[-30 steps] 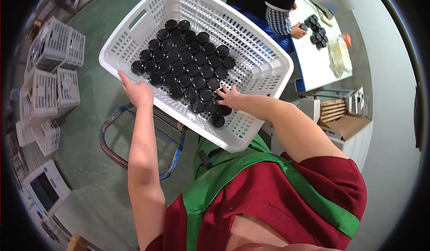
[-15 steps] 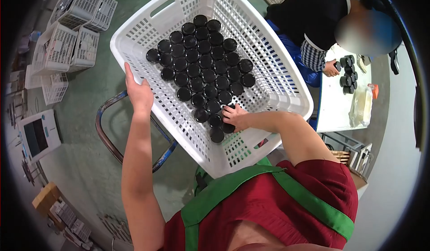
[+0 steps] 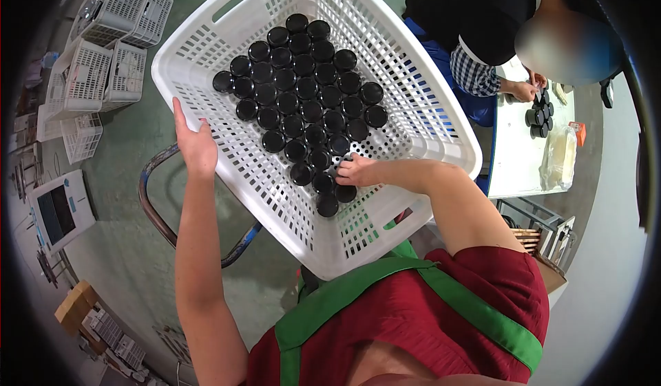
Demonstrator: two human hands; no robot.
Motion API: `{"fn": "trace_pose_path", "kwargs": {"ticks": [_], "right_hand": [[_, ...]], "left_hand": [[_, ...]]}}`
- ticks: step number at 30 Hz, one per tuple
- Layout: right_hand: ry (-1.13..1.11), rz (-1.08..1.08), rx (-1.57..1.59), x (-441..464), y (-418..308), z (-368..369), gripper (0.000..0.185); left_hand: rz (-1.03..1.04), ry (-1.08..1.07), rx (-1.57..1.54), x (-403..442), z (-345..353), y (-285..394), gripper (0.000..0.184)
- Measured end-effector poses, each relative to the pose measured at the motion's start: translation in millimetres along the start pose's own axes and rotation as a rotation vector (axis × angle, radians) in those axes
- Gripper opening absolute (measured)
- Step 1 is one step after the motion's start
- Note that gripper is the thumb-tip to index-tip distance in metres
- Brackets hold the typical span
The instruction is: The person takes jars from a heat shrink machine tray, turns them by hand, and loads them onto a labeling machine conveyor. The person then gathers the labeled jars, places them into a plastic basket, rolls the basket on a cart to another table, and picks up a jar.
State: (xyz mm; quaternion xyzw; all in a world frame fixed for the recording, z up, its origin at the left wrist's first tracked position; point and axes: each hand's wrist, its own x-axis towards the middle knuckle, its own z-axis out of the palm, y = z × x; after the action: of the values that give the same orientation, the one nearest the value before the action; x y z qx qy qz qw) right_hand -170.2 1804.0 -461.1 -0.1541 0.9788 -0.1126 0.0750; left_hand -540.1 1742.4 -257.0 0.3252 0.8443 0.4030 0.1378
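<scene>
A white plastic basket [image 3: 423, 153] fills the middle of the view, tilted toward me. Many black-capped jars [image 3: 287, 102] stand packed on its floor, caps up. On the basket's left side, my left hand [image 3: 197, 148] grips the rim, with the thumb toward the inside and the index finger stretched along it. My right hand [image 3: 358, 171] reaches inside at the near end of the group. Its fingers are curled over a black-capped jar, which they mostly hide. Just below these fingers stands another capped jar [image 3: 345, 193].
At the right, a co-worker [image 3: 475, 18] handles black-capped jars [image 3: 539, 119] on a white table [image 3: 516, 173]. A clear plastic bag [image 3: 561, 159] lies there. White crates [image 3: 86, 76] are stacked at the left. A bent metal tube frame [image 3: 155, 210] stands below the basket.
The basket, its jars and my left hand have shifted a little left in view. My right hand stays at the same near jars. The co-worker's hands have come together over the table's jars.
</scene>
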Motion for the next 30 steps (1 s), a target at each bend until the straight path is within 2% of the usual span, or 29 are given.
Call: {"fn": "trace_pose_path", "kwargs": {"ticks": [3,6,7,8,9,10,11,12,13,14,15,17,19,20,23,24,27,28,29,30], "right_hand": [[-0.223,0.124,0.046,7,-1,-11,0.035],[-0.366,0.324,0.163,10,-2,-60,0.045],[-0.393,0.399,0.22,9,-7,-90,0.049],[-0.297,0.513,0.31,6,-10,-118,0.057],[-0.178,0.569,0.379,3,-13,-139,0.057],[-0.051,0.631,0.44,-1,-16,-157,0.057],[0.081,0.7,0.491,-8,-19,-176,0.057],[0.197,0.717,0.554,-13,-23,-195,0.054],[0.32,0.735,0.606,-18,-27,-213,0.051],[0.413,0.774,0.629,-23,-34,-227,0.05],[0.509,0.806,0.655,-28,-39,-240,0.049],[0.636,0.841,0.811,-36,-48,-265,0.049],[0.743,0.905,0.89,-46,-57,-283,0.046],[0.784,0.952,0.918,-51,-58,-287,0.044],[0.832,1.001,0.897,-67,-72,-303,0.044],[0.834,1.0,0.858,-74,-75,-309,0.045],[1.216,0.98,0.862,-86,-89,-300,0.054],[1.218,0.976,1.047,-93,-90,-295,0.057],[1.355,0.946,1.213,-95,-92,-285,0.048],[1.499,0.956,1.292,-99,-96,-280,0.042]], "left_hand": [[-0.006,-0.012,-0.026,1,0,-2,0.07],[0.058,0.079,0.286,-3,1,1,0.07],[0.183,0.128,0.454,-8,-1,6,0.07],[0.312,0.181,0.616,-14,-1,16,0.07],[0.448,0.242,0.77,-17,0,26,0.07],[0.698,0.184,0.739,-22,-1,32,0.07],[0.764,0.043,0.679,-38,6,45,0.071],[0.742,-0.145,0.495,-62,14,61,0.074],[0.719,-0.37,0.159,-79,26,63,0.079],[0.597,-0.556,-0.039,-100,38,72,0.089],[-0.047,-0.93,-0.668,-121,54,86,0.099],[-0.164,-1.247,-0.873,-146,63,118,0.119],[0.257,-1.175,-0.596,-159,74,138,0.126],[0.159,-1.149,-0.698,-166,79,149,0.126],[0.26,-1.022,-0.502,-178,82,188,0.123],[0.279,-0.972,-0.554,-184,85,193,0.116],[0.013,-1.024,-0.715,-189,88,190,0.11],[-0.033,-0.99,-0.846,-192,90,185,0.094],[-0.088,-1.019,-0.896,-195,93,181,0.079],[-0.102,-0.991,-0.936,-201,93,184,0.073]]}}
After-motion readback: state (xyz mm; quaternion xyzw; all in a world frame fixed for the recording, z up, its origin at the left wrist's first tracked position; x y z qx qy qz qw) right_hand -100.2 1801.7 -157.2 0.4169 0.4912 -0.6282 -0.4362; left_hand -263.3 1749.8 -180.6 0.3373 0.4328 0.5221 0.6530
